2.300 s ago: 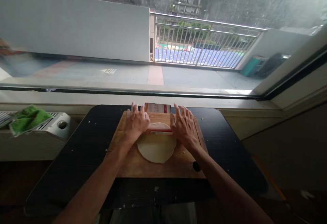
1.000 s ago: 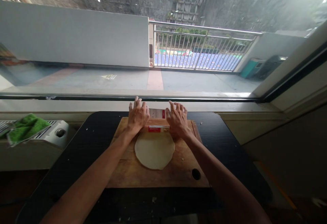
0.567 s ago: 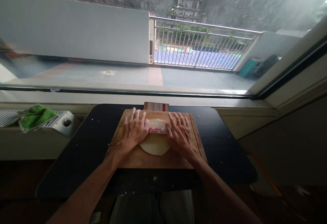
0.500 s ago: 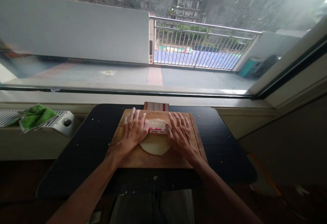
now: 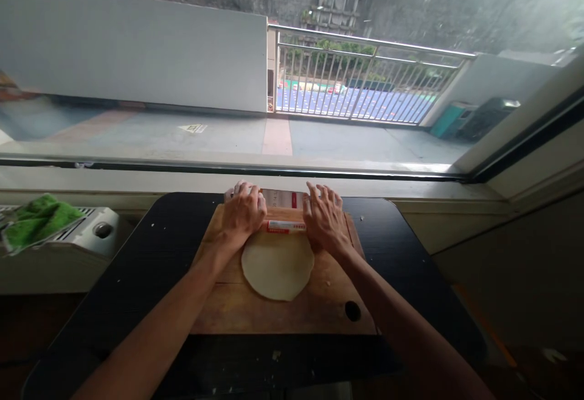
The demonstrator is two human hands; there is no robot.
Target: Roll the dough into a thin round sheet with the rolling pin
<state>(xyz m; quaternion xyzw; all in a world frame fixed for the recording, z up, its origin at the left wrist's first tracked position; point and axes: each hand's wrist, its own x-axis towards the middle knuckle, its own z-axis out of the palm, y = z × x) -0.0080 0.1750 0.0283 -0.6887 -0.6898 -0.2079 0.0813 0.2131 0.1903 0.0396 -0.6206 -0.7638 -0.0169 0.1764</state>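
A round, flat sheet of pale dough [image 5: 277, 269] lies on a wooden cutting board [image 5: 255, 321]. Across its far edge rests a rolling pin [image 5: 285, 226] with a red and white label around its middle. My left hand [image 5: 244, 211] is on the pin's left end, fingers bent over it and dusted white. On the right end, my right hand [image 5: 325, 214] lies with its fingers curled forward in the same way. Both palms cover the pin's ends, so only the labelled middle shows between them.
The board sits on a black table [image 5: 396, 248] with small scraps on it. Behind the board is a flat printed box [image 5: 279, 198]. A green cloth [image 5: 43, 220] lies on a white radiator [image 5: 103, 229] at left. The windowsill [image 5: 182, 179] borders the table's far side.
Both hands and the rolling pin have moved away from me, from the dough's middle to its far edge. More dough shows now, and the fingers are more bent. The view has shifted slightly.
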